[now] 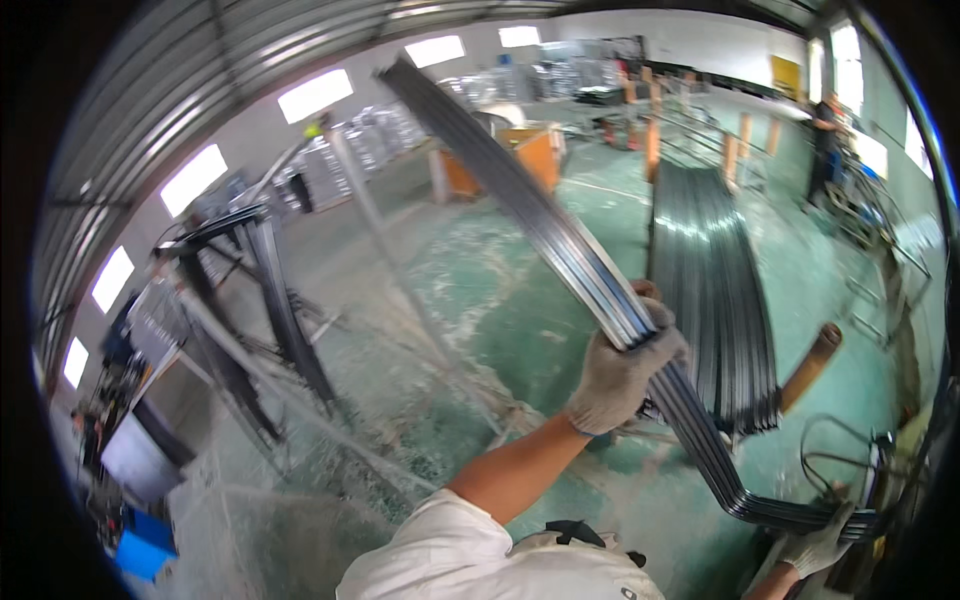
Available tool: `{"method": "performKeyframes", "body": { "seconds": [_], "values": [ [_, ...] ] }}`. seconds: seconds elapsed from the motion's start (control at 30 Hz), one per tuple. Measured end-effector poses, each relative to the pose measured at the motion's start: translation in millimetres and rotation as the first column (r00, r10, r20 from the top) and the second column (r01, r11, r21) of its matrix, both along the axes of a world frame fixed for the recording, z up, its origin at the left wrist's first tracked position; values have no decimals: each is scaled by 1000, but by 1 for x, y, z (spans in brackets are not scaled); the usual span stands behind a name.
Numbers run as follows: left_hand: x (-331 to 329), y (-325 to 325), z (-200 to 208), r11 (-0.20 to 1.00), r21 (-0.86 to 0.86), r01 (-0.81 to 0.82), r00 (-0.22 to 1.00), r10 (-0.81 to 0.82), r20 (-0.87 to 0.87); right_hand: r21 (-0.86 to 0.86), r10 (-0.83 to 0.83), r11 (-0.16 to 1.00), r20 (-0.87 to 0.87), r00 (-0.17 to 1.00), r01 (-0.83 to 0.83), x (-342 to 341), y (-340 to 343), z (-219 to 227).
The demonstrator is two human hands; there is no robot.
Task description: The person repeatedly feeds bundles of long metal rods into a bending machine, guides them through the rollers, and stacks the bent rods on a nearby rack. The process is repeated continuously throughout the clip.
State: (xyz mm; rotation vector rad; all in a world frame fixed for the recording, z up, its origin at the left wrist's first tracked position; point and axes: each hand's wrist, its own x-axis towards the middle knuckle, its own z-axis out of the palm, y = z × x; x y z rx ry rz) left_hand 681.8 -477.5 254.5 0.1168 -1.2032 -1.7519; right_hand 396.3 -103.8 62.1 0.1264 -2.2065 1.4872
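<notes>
A long bundle of dark, shiny metal profiles (545, 222) slants from the upper left down to the lower right, where it bends sharply. My left hand (632, 372), in a pale knitted work glove, is wrapped round the straight stretch of it. Further down, my right hand (815, 550) wears the same kind of glove and grips the bent end section. Behind the bundle, to the right, lies a wide row of similar dark metal profiles (708, 290). Part of this row's near left edge is hidden by my left hand.
A brown round post (812, 365) sticks up beside the row. On the left stands a metal frame rack (215, 310) with dark profiles hung on it. Farther off are an orange box (535, 155), wrapped goods (580, 75) and another person (825, 150) at the right.
</notes>
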Motion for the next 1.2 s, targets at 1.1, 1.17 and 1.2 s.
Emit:
{"method": "performKeyframes", "body": {
  "seconds": [1.1,1.17,1.2],
  "values": [
    [541,-277,-135,413,680,-606,385,900,-204,502,984,-57,175,37,-863,307,-545,-81],
    [515,-249,-167,367,660,-656,447,893,-53,531,848,175,347,401,-829,226,-510,-74],
    [492,-251,-187,367,651,-665,504,863,29,550,692,341,401,600,-762,177,-494,-108]
  ]
}}
